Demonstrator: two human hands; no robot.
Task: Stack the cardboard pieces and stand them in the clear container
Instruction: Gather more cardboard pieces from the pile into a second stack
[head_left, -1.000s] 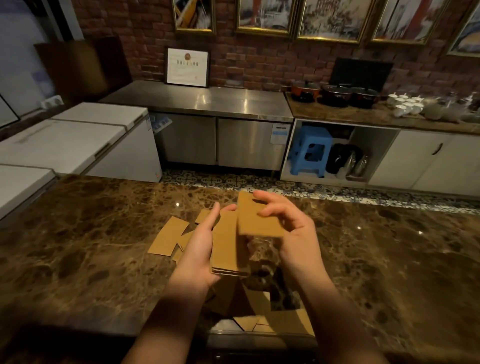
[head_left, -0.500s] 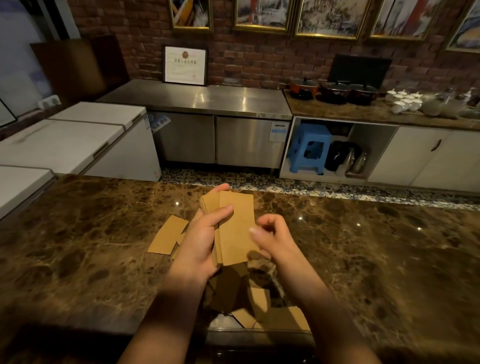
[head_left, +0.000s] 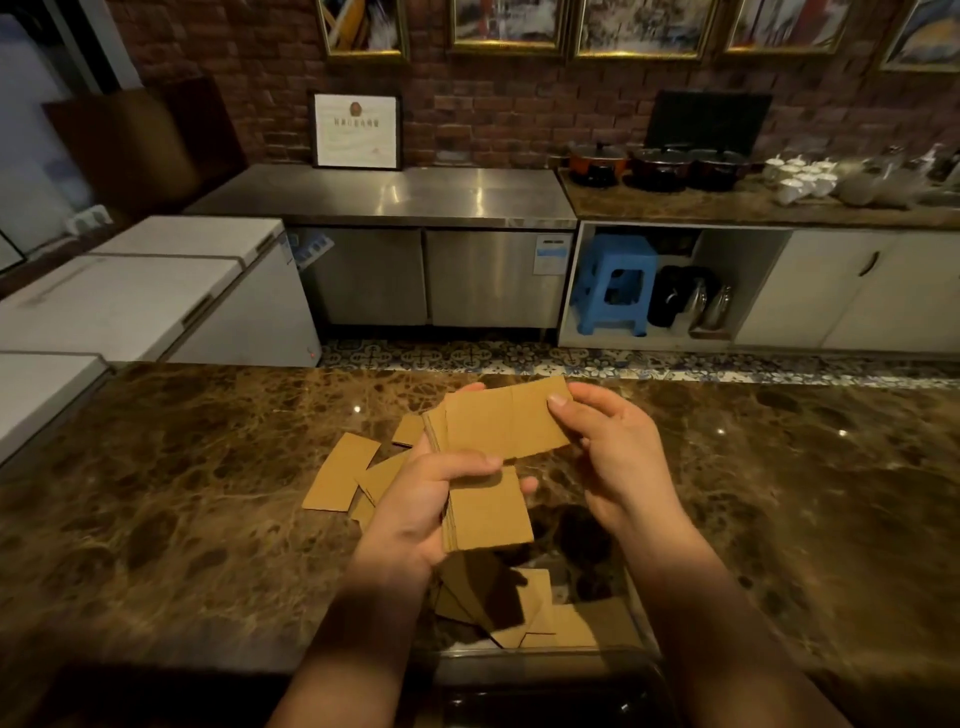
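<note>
My left hand (head_left: 415, 514) grips a stack of brown cardboard pieces (head_left: 488, 514) upright above the counter. A wider cardboard piece (head_left: 504, 423) lies crosswise at the top of the stack, and my right hand (head_left: 618, 457) pinches its right corner. Below my hands stands the clear container (head_left: 636, 629), hard to make out, with several cardboard pieces (head_left: 545, 613) lying flat inside it. More loose cardboard pieces (head_left: 340, 478) lie on the counter to the left of my hands.
The brown marble counter (head_left: 182, 493) spreads to both sides, with its front edge just below the container. Beyond it are white chest freezers (head_left: 156, 291), a steel worktop (head_left: 395, 192) and a blue stool (head_left: 615, 283).
My right hand set its piece onto the stack, let go, and now pinches a piece lying crosswise at the stack's top. The stack has dropped slightly lower in my left hand.
</note>
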